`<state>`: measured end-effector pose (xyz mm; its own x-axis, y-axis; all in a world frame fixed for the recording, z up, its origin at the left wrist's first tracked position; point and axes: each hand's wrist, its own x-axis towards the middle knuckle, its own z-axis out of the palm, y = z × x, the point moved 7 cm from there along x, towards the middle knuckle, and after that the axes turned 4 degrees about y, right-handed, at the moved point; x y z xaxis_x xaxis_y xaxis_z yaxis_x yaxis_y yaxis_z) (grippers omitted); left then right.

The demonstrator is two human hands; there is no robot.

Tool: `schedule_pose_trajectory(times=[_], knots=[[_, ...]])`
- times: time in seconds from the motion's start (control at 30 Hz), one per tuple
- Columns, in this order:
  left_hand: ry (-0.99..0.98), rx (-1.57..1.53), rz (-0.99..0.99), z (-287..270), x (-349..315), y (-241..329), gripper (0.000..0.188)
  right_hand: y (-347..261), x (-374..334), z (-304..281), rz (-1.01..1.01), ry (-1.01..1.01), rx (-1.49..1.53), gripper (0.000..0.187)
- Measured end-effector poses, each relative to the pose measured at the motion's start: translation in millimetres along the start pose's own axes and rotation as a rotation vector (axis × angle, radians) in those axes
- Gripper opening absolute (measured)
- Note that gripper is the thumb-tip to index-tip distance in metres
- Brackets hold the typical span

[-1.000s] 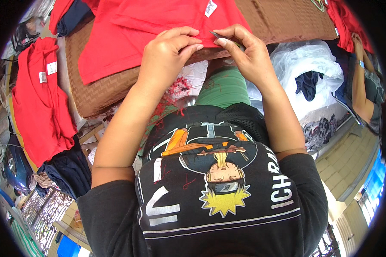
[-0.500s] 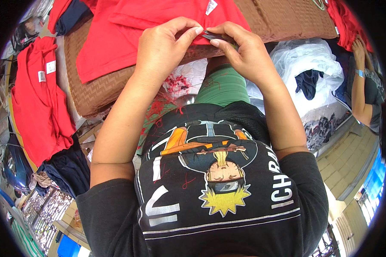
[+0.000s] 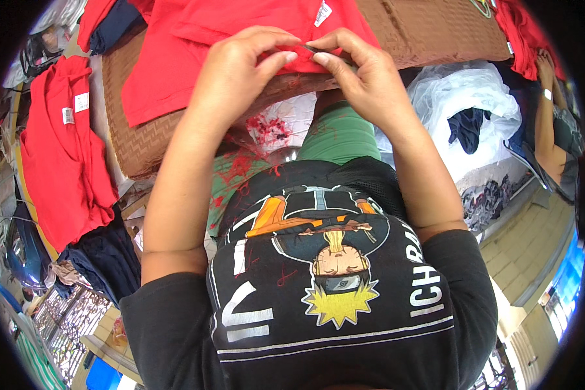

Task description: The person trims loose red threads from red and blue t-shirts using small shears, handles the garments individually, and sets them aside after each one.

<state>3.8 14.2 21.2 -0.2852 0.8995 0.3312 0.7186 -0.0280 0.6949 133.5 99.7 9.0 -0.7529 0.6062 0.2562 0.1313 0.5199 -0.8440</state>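
The red garment (image 3: 169,71) is spread over a brown cushioned surface in front of me, with a white label (image 3: 322,13) near its far edge. My left hand (image 3: 237,68) is at the garment's near edge, thumb and index finger a little apart, with no thing visible between them; its other fingers are hidden. Close beside it, my right hand (image 3: 367,68) is closed on small dark thread snips (image 3: 346,59), mostly covered by the fingers. The snips' tip points toward my left fingertips.
Another red garment (image 3: 62,156) with white tags hangs at the left above dark cloth (image 3: 104,257). Red thread scraps (image 3: 266,130) lie by my green-clad lap. At the right are a translucent plastic bag (image 3: 435,97) with dark cloth and another person's arm (image 3: 545,123).
My left thumb and index finger have parted from their pinch, and the hand has shifted slightly left. The snips have turned, showing less blade. The other person's arm has moved slightly.
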Motion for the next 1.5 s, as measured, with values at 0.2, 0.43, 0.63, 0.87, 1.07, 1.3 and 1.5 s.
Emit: schedule_pose_trajectory(times=[0.2, 0.43, 0.63, 0.87, 1.07, 1.3, 1.5], knots=[[-0.052, 0.139, -0.067, 18.2, -0.2, -7.1, 0.016, 18.3, -1.8, 3.9, 0.059, 0.009, 0.099, 0.016], [-0.094, -0.072, -0.250, 15.8, 5.4, -27.7, 0.018, 13.4, 1.8, 2.5, 0.034, -0.053, 0.025, 0.016], [-0.079, -0.066, -0.235, 16.1, 5.5, -27.0, 0.019, 3.0, 4.7, 5.8, 0.057, -0.128, -0.156, 0.017], [-0.097, -0.059, 0.057, 2.1, 6.7, 3.1, 0.020, -9.4, 12.1, 5.8, -0.074, -0.078, -0.315, 0.018], [-0.436, -0.459, 0.058, -51.4, 1.3, 18.2, 0.016, -21.4, 2.5, -22.0, -0.213, -0.059, -0.298, 0.021], [-0.123, 0.241, 0.195, -19.2, 0.4, 1.0, 0.020, -0.9, 6.3, -42.5, -0.374, -0.003, -0.346, 0.017], [-0.016, 0.099, -0.137, -27.6, 14.2, -32.9, 0.020, 9.7, 20.4, -61.0, 0.022, -0.034, -0.155, 0.015]])
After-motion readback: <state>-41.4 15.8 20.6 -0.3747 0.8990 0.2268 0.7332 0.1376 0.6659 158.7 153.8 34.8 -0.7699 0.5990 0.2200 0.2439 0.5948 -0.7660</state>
